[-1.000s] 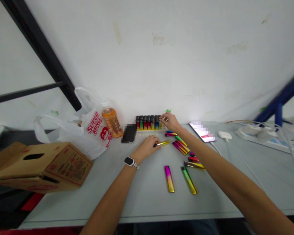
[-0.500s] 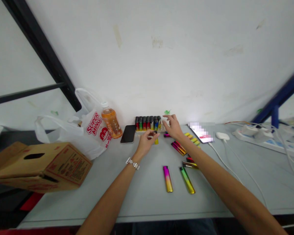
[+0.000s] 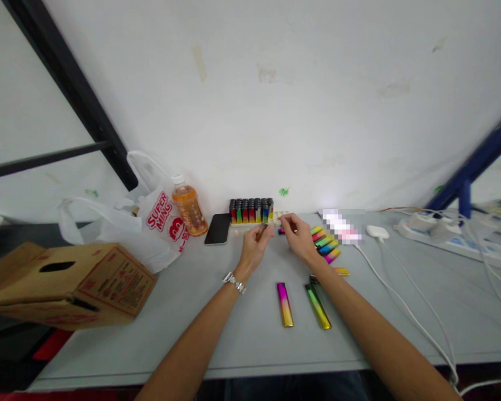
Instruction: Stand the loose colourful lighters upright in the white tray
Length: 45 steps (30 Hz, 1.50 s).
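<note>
Lighter Tray and Bench Contents, Two Hands at Work

Item 1: tray (image 3: 280,214), pale, against the wall. Contents: dark-topped, many-coloured lighters (image 3: 251,211), upright in close rows across most of its length; the right end shows bare pale sockets.

Item 2: left hand (image 3: 254,243), just before the tray. From my remote seat I see thumb and fingers pinched on a small dark end, apparently a lighter's, the rest hidden.

Item 3: right hand (image 3: 298,239), apart from the left, fingers curled near the tray's right end. I cannot tell whether it grips anything.

Item 4: loose lighters (image 3: 328,243), a cluster lying partly behind the right hand and forearm. Nearer me, a pink-and-yellow lighter (image 3: 285,304) and a green-and-yellow lighter (image 3: 318,307).

Item 5: bottle (image 3: 190,209), white-capped, holding orange liquid.

Item 6: plastic bag (image 3: 150,236), white, red-lettered, beside the bottle; I cannot make out its contents.

Item 7: cardboard carton (image 3: 112,281), with a dark handhole; its inside is hidden from me.
</note>
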### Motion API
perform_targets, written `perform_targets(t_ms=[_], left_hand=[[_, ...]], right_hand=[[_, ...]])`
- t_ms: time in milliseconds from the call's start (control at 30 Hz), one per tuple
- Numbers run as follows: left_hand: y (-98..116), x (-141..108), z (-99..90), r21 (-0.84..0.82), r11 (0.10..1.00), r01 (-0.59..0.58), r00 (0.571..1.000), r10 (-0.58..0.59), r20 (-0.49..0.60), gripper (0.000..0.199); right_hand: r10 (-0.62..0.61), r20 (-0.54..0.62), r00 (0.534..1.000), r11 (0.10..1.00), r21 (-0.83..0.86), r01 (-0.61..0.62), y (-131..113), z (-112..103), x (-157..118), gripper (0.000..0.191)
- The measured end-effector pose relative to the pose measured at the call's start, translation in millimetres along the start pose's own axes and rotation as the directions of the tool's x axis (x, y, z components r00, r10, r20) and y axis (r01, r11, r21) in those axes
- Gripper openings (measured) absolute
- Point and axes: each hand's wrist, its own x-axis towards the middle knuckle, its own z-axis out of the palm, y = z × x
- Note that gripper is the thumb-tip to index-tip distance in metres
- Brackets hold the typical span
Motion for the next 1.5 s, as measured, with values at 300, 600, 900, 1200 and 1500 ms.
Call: perform_targets(t_ms=[300, 600, 900, 1200, 1500], left_hand=[[6.4, 5.2, 6.0, 0.156, 0.985, 0.072, 0.977, -0.038, -0.211, 0.045], [7.9, -0.3, 2.8, 0.097, 0.995, 0.035, 0.99, -0.021, -0.142, 0.055], [1.7, 6.3, 5.8, 0.25, 0.965, 0.084, 0.982, -0.037, -0.187, 0.042], [6.9, -9.8, 0.5, 0.429, 0.903, 0.002, 1.0, -0.004, 0.004, 0.051], [17.2, -14.9, -8.8, 0.581, 0.789, -0.199, 0.925, -0.046, 0.378, 0.086]], right_hand=[[-0.016, 0.038, 0.999, 0.998, -0.061, 0.019, 0.0, 6.0, -5.4, 0.03], [-0.031, 0.033, 0.999, 0.997, -0.065, 0.033, -1.0, 6.1, -5.9, 0.03], [-0.017, 0.056, 0.998, 0.998, -0.066, 0.021, -4.2, 7.2, -7.0, 0.031], [0.079, 0.084, 0.993, 0.997, -0.012, -0.078, -14.5, 10.7, -11.6, 0.034], [0.231, 0.16, 0.96, 0.938, 0.227, -0.263, -5.9, 5.7, -4.4, 0.038]])
